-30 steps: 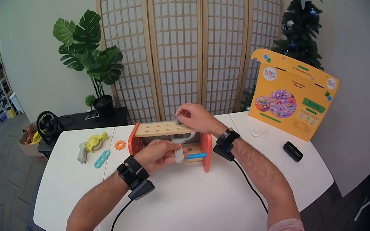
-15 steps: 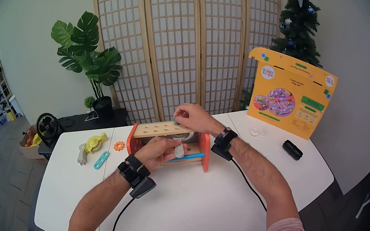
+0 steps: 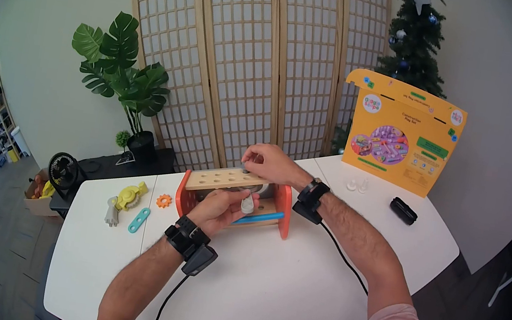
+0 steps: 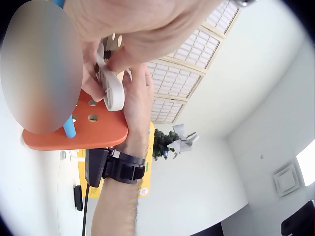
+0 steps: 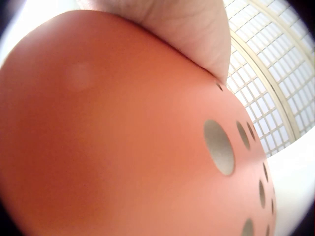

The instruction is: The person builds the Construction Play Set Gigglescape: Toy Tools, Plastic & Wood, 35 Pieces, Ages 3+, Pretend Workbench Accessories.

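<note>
A toy workbench has a wooden top board with rows of holes, red-orange side panels and a blue rod low across its front. At the bench's front, my left hand pinches a pale grey toy wrench between thumb and fingers, just under the top board. A dark threaded piece shows beside the wrench in the left wrist view. My right hand rests over the top board's right end, fingertips pinching a small grey bolt head. The right wrist view shows mostly the side panel, hiding those fingertips.
Left on the white table lie a yellow toy piece, a grey piece, a teal strip and an orange gear. At right stand a yellow box, small clear pieces and a black case.
My left hand has shifted slightly upward and turned the wrench, so its near end sits higher and more of the blue rod shows. The right hand stays over the board's end.
</note>
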Demonstrator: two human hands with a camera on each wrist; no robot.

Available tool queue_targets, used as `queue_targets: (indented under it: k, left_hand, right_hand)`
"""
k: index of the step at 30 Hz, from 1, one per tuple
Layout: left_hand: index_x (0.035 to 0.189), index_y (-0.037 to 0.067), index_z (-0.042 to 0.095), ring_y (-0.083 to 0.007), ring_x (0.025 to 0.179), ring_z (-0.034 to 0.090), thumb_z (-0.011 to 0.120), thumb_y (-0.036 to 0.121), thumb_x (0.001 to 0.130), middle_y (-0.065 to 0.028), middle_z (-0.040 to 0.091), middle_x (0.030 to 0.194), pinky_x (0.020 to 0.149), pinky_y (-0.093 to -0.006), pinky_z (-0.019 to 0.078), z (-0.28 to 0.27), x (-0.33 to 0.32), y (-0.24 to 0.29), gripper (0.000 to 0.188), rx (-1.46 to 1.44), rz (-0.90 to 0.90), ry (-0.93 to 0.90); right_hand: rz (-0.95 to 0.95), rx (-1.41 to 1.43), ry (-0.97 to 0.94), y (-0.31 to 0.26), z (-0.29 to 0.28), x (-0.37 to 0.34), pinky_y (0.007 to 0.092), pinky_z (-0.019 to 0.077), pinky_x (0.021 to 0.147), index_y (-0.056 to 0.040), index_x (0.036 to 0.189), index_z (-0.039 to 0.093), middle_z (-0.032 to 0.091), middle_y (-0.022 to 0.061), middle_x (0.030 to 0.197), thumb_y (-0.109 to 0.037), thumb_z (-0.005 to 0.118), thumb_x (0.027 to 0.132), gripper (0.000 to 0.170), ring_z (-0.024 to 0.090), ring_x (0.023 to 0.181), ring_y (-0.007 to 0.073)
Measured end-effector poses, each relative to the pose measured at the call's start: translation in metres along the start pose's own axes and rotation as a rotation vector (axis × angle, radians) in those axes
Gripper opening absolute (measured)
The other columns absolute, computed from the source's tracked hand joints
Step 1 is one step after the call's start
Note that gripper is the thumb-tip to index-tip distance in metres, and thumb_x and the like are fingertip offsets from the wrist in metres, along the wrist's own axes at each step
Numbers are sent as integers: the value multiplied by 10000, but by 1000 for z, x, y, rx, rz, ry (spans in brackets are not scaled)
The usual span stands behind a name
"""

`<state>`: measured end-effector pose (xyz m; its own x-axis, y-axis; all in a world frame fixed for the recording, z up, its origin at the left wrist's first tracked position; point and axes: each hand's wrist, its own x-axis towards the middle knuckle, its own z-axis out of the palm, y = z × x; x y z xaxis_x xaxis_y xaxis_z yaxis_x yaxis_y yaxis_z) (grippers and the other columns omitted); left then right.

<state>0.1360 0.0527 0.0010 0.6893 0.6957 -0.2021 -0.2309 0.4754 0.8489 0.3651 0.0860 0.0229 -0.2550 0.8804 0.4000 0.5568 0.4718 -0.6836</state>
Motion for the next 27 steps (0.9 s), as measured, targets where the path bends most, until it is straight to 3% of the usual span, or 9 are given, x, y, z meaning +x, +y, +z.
queue_targets:
  k: [10, 15, 21, 24, 27]
  left_hand:
    - [1467, -8, 537, -198, 1184, 730, 616, 71, 1123, -151, 688, 1359, 1010, -304, 643, -6, 4, -3, 362, -20, 44, -9]
    - [1486, 6, 531, -193, 1224, 719, 628, 81, 1120, -143, 680, 1389, 1029, -301, 633, -9, 4, -6, 386, -44, 72, -43]
    - [1492, 10, 528, -187, 1251, 708, 646, 111, 1120, -138, 680, 1400, 1024, -292, 628, -12, 4, -9, 403, -79, 114, -63]
    - [1489, 7, 530, -184, 1252, 706, 645, 119, 1122, -139, 683, 1396, 1016, -290, 629, -13, 5, -10, 400, -95, 118, -70]
    - [1484, 2, 534, -184, 1247, 707, 639, 126, 1127, -141, 685, 1391, 1016, -291, 628, -14, 5, -11, 392, -100, 114, -69]
  right_hand:
    - [1, -3, 10, -1, 1, -1, 364, 587, 828, 18, 1046, 766, 766, 111, 933, -197, 773, 934, 242, 723, 885, 206]
    - [35, 81, 12, -5, 1, -4, 341, 562, 747, -8, 966, 691, 709, 59, 855, -272, 803, 984, 288, 661, 799, 151]
    - [63, 109, 18, -2, 3, -2, 294, 501, 663, -35, 984, 611, 667, 8, 815, -281, 753, 1062, 294, 600, 749, 76]
    - [103, 170, 27, 5, 3, 1, 335, 524, 691, -24, 951, 649, 675, 44, 817, -311, 769, 1036, 323, 618, 756, 126]
    - [106, 148, 36, 9, 4, 1, 339, 518, 680, -20, 954, 645, 667, 39, 810, -301, 763, 1039, 316, 610, 742, 124]
